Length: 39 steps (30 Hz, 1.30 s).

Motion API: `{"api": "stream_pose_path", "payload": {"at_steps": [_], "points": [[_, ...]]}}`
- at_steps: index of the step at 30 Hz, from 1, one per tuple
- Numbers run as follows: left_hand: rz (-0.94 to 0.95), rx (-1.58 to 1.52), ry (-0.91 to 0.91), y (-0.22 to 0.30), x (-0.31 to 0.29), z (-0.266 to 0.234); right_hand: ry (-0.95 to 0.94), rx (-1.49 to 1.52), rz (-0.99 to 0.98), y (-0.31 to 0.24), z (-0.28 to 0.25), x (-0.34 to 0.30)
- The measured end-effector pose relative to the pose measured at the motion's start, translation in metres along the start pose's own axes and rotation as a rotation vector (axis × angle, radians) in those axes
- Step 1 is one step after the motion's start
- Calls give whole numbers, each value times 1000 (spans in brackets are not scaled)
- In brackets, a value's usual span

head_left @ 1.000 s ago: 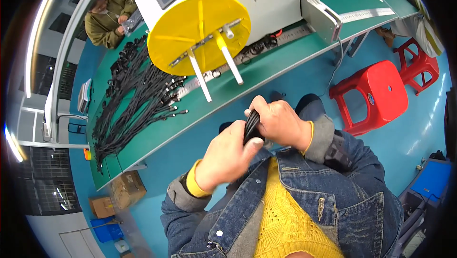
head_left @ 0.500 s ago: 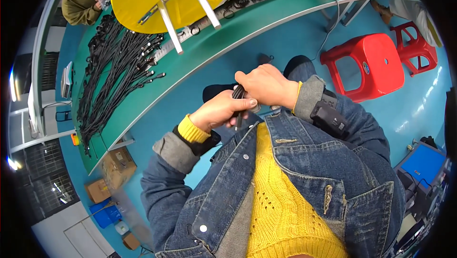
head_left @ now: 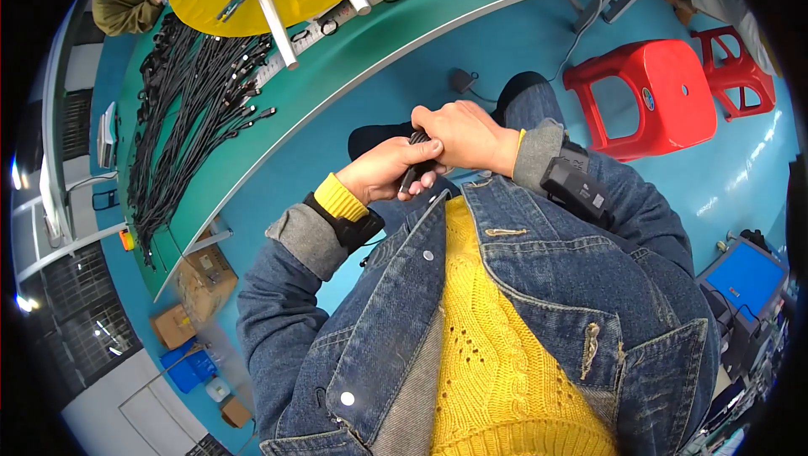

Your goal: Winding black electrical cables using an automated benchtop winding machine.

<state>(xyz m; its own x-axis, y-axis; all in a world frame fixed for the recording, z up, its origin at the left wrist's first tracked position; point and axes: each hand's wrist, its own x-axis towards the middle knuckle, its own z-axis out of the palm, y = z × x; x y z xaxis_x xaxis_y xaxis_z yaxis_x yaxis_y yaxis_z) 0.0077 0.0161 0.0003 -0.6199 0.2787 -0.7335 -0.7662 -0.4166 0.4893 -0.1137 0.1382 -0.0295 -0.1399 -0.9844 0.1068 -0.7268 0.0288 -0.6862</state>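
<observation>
Black cable bundle (head_left: 410, 177): sitting between both hands in front of the torso, off the tabletop; its smooth dark strands are bunching into a short, narrow shape slanting down toward the left palm.
Left hand (head_left: 379, 172): closing its grip around the lower part of the bundle, thumb lying across it, fingertips showing underneath.
Right hand (head_left: 470, 132): curling its grip over the upper part, knuckles up; its own fingertips are hiding from view.
Clothing: a rough denim jacket (head_left: 387, 304) with grey turned-back cuffs (head_left: 307, 241) is framing a yellow knitted sweater (head_left: 497, 372).
Tabletop (head_left: 337, 56): showing a smooth green surface and carrying a spread pile of thin black cables (head_left: 189, 103).
Yellow disc (head_left: 244, 2): standing above the tabletop, flat and round, pale cylindrical rods (head_left: 275, 27) jutting from it.
Red stool (head_left: 673, 94): standing glossy and moulded on the blue floor (head_left: 715, 170).
Since a second ago: the bundle is showing less of itself, the left palm is turning further upward, and the disc is sitting higher in view.
</observation>
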Motion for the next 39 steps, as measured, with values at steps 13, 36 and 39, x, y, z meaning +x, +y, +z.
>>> {"api": "stream_pose_path", "payload": {"at_steps": [13, 36, 39], "points": [[77, 155, 94, 2, 1, 9, 112, 203, 73, 10, 21, 2], [778, -248, 426, 2, -36, -13, 405, -221, -135, 9, -15, 161], [902, -276, 506, -1, -43, -24, 342, -101, -110, 1, -3, 140]]}}
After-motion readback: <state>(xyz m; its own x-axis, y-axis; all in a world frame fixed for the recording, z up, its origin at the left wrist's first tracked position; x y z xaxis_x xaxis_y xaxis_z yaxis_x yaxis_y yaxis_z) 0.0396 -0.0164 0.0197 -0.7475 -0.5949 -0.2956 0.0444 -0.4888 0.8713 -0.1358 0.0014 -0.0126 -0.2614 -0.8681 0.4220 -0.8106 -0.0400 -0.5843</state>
